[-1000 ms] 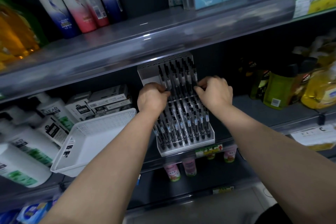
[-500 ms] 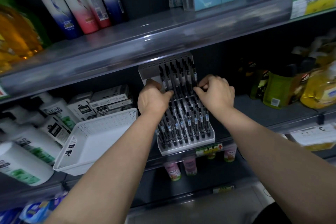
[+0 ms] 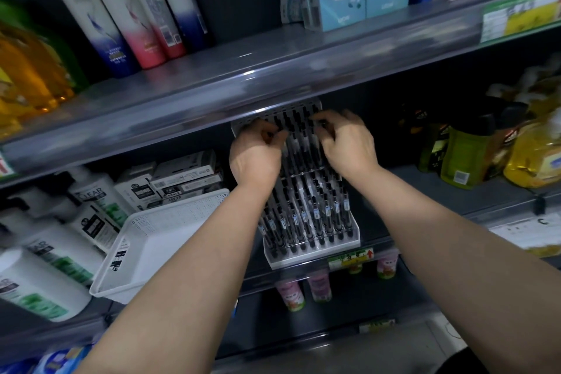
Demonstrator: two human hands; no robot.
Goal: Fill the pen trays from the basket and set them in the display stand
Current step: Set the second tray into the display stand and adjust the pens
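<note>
A white tiered display stand [image 3: 312, 258] sits on the middle shelf. Its lower pen tray [image 3: 306, 215] is full of black pens standing in rows. The upper pen tray [image 3: 299, 143], also full of black pens, leans back under the shelf above. My left hand [image 3: 255, 158] grips the upper tray's left edge with curled fingers. My right hand [image 3: 346, 146] curls round its upper right side, over the pen tops. The white perforated basket [image 3: 158, 240] stands tilted to the left of the stand, and I see no pens in it.
White shampoo bottles [image 3: 45, 252] and stacked boxes [image 3: 182, 176] crowd the shelf left of the basket. Green and yellow bottles [image 3: 467, 155] stand to the right. The overhanging upper shelf edge [image 3: 273, 76] sits close above the stand. Small pink bottles [image 3: 303, 288] sit on the shelf below.
Both hands have moved up from the middle of the stand to the top part of the upper tray. The stand and basket have stayed in place.
</note>
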